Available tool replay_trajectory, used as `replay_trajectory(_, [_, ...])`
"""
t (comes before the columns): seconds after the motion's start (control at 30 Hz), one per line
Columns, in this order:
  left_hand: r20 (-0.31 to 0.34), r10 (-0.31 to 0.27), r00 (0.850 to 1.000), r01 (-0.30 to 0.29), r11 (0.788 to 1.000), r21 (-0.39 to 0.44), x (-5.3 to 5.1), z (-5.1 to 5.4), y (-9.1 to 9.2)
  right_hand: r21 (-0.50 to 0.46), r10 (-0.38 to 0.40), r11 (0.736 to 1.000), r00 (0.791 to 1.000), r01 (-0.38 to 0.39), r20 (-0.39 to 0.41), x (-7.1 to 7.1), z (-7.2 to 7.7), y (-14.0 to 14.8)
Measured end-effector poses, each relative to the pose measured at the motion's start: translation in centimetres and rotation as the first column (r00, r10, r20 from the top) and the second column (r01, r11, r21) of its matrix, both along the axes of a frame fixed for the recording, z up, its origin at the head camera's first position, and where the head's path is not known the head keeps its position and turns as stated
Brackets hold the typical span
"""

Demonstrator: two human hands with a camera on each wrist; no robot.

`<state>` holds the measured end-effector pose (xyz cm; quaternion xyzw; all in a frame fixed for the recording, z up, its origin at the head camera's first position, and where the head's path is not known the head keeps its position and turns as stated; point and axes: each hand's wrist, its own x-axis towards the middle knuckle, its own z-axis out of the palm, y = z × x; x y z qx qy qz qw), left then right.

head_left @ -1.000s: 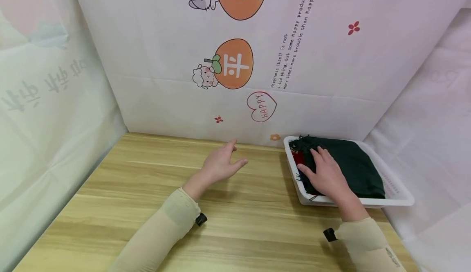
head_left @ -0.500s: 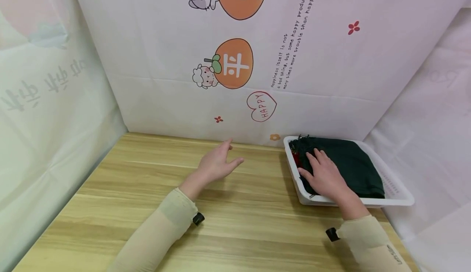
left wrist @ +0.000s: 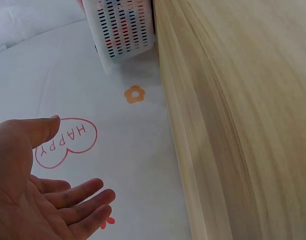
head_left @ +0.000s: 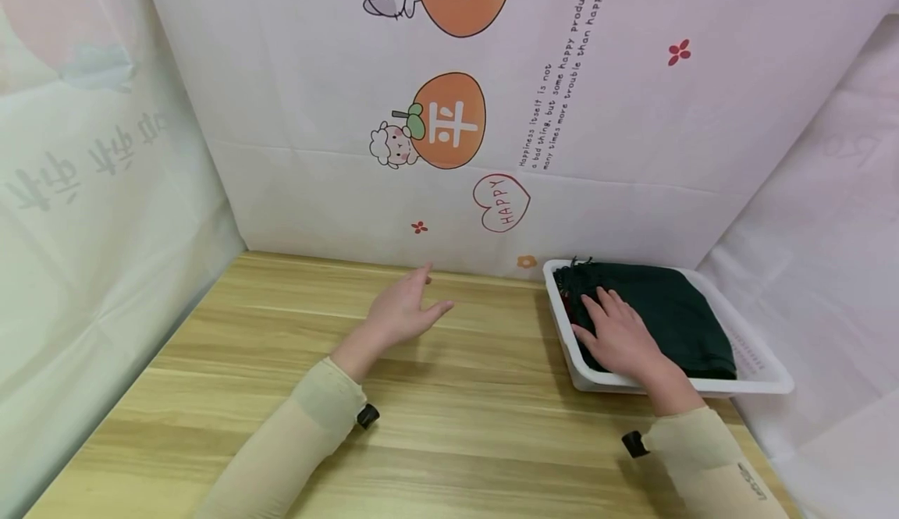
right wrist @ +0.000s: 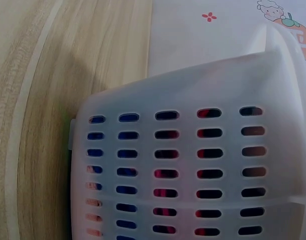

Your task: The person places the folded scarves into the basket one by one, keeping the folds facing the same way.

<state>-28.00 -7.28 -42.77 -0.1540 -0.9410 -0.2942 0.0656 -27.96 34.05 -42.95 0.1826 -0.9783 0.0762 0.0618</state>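
Dark green fringed cloth (head_left: 670, 312), folded flat, lies in a white plastic basket (head_left: 762, 386) at the table's right rear corner. My right hand (head_left: 621, 339) rests on the cloth's left part, fingers spread and loosely bent. A sliver of red shows by the basket's left rim. In the right wrist view, the slotted basket wall (right wrist: 188, 80) hides my hand; red and blue fabric shows through its slots. My left hand (head_left: 400, 310) hovers over the table, left of the basket, holding nothing. The left wrist view shows that hand (left wrist: 37, 190) with its thumb apart from its fingers.
The wood-grain table (head_left: 435, 441) meets a white printed sheet (head_left: 316, 199) hanging behind it. More white sheets hang at the left (head_left: 105, 269) and right (head_left: 829, 269). The basket stands close to the back and right sheets.
My left hand has drifted left, away from the basket. My right hand has shifted only slightly on the green cloth, and less red shows at the basket's left side.
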Motion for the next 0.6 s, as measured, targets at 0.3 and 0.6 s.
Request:
replay_trajectory(0.3, [0.016,0.022,1.0,-0.022,1.0,0.008,-0.1,-0.7,-1.8,0.023,0.027,0.999,0.999,-0.028,0.024,-0.4,-0.4,0.4])
replay_trajectory(0.6, [0.024,0.047,0.999,-0.047,0.999,0.014,-0.2,-1.2,-3.6,0.055,0.008,0.998,0.998,-0.011,0.063,0.1,0.3,-0.5])
